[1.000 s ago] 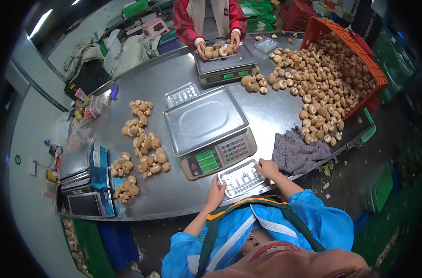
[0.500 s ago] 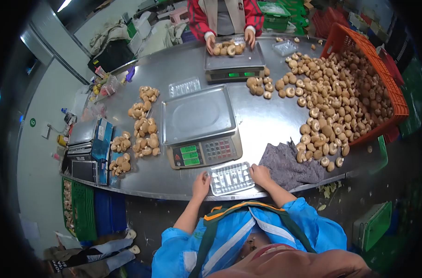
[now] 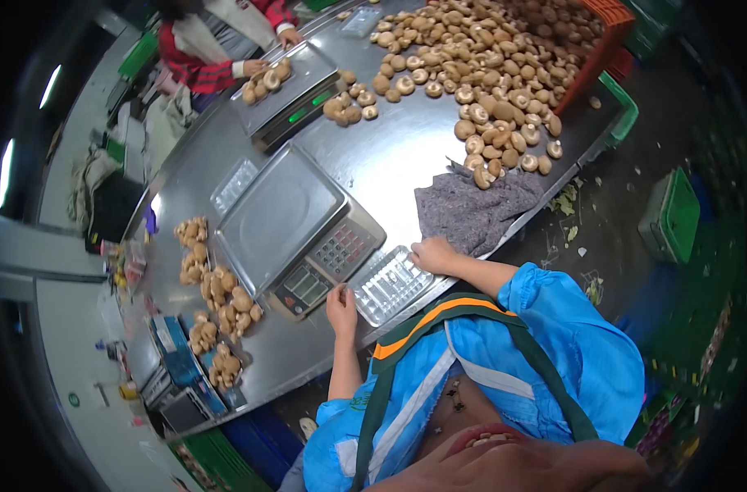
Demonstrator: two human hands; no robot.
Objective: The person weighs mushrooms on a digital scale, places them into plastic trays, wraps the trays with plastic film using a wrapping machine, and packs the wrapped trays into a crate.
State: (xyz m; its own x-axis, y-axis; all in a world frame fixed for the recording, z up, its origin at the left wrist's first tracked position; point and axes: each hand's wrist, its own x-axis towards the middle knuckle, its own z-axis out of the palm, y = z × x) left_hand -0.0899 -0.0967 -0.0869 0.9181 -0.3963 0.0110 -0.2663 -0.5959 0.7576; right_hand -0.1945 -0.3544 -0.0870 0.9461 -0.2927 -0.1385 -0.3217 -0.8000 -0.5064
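Observation:
A clear plastic tray (image 3: 392, 286) with a ribbed bottom lies at the table's front edge, just before the nearer weighing scale (image 3: 328, 246). My left hand (image 3: 341, 307) is closed at the tray's left end, fingers bent together on its rim. At the opposite end, my right hand (image 3: 433, 255) grips the upper right corner. The tray holds nothing. A grey cloth (image 3: 476, 211) lies crumpled right beyond my right hand. The near scale's metal pan (image 3: 283, 215) is bare.
Loose mushrooms (image 3: 496, 74) spread from a tipped orange crate (image 3: 599, 61). Mushroom groups (image 3: 219, 287) sit left of the scale. Across the table, a co-worker's hand (image 3: 254, 67) is by mushrooms on a second scale (image 3: 295, 94). Another clear tray (image 3: 235, 185) lies behind the near scale.
My view has swung round, so the table now appears slanted. Both hands stay at the tray's ends. The near scale's display showed green digits before and now looks dark.

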